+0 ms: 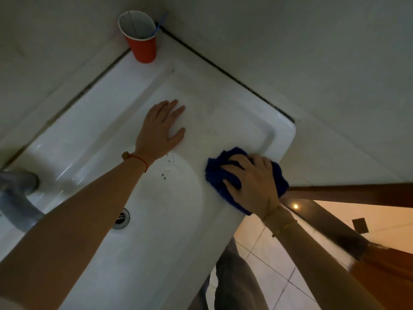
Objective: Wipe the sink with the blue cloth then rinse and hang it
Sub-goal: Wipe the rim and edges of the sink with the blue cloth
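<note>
**Sink wipe under way at the rim**

While the left hand (162, 128) lies flat with fingers straight on the sink's (93, 113) ledge, as if bracing, the right hand (251, 180) presses the bunched blue cloth (215, 175) onto the near right corner of the rim, fingers spread and curled over it. Dark specks (166, 168) show on the bowl's slope between the two hands, above the drain (121, 218). A red cup (140, 36) stands at the far corner against the wall, and a grey tap (16, 193) sits at the left edge. The step in hand appears to be the wiping itself; rinsing and hanging are not yet begun. The next move likely calls for drawing the cloth down into the bowl over the specks, with steady pressure.
</note>
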{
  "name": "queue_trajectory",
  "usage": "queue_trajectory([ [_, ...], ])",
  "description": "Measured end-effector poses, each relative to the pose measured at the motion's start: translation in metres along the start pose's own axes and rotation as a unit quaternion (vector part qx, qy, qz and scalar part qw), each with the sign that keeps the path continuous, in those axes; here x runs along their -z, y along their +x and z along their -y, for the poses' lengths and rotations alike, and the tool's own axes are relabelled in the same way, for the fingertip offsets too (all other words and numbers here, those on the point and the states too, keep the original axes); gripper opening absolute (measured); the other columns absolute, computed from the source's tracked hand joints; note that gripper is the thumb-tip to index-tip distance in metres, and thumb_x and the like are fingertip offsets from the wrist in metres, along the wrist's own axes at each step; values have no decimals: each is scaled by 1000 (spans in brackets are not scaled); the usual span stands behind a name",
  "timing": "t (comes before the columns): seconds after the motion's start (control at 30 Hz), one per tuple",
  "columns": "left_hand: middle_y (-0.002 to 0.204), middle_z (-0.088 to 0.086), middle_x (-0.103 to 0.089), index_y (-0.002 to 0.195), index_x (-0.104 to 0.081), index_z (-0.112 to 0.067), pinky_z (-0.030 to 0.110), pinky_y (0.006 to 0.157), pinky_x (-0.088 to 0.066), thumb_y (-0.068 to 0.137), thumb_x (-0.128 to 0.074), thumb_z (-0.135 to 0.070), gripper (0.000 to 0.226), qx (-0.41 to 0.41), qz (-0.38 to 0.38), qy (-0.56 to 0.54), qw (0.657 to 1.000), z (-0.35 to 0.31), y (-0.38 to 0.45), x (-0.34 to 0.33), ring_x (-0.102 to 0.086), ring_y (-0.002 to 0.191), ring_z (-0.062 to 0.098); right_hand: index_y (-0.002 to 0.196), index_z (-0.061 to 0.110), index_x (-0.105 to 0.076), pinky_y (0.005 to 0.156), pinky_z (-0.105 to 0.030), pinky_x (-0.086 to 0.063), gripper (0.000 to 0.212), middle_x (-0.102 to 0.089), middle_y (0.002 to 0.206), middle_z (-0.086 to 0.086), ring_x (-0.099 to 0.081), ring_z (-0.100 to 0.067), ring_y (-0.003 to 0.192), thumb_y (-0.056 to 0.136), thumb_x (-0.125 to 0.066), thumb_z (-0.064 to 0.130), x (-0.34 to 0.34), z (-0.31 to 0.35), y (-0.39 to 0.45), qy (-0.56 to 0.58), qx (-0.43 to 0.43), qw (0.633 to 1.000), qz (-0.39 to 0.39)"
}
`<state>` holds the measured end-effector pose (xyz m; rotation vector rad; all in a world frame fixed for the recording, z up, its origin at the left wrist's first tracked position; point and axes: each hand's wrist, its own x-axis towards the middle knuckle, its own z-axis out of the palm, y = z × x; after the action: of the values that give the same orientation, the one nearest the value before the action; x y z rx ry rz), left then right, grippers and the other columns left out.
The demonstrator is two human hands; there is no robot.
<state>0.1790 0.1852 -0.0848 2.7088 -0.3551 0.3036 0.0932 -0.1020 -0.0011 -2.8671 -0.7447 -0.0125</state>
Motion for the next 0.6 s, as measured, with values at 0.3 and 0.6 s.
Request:
queue_trajectory([
  [0.3,156,10,-41,149,-45,-16,44,122,-25,99,-47,-43,57,-2,-2,3,1000,0,0,1,-37,142,33,118,28,-58,83,-43,-33,38,-54,125,0,-48,-31,100,87,-47,48,-18,7,33,-14,3,999,45],
  [0.6,157,7,-39,150,-43,-18,44,122,-24,98,-48,-44,58,0,9,7,1000,0,1,1,-36,144,29,117,22,-61,78,-44,-40,35,-57,126,-7,-54,-36,97,85,-60,37,-18,-52,79,-52,-72,996,10],
])
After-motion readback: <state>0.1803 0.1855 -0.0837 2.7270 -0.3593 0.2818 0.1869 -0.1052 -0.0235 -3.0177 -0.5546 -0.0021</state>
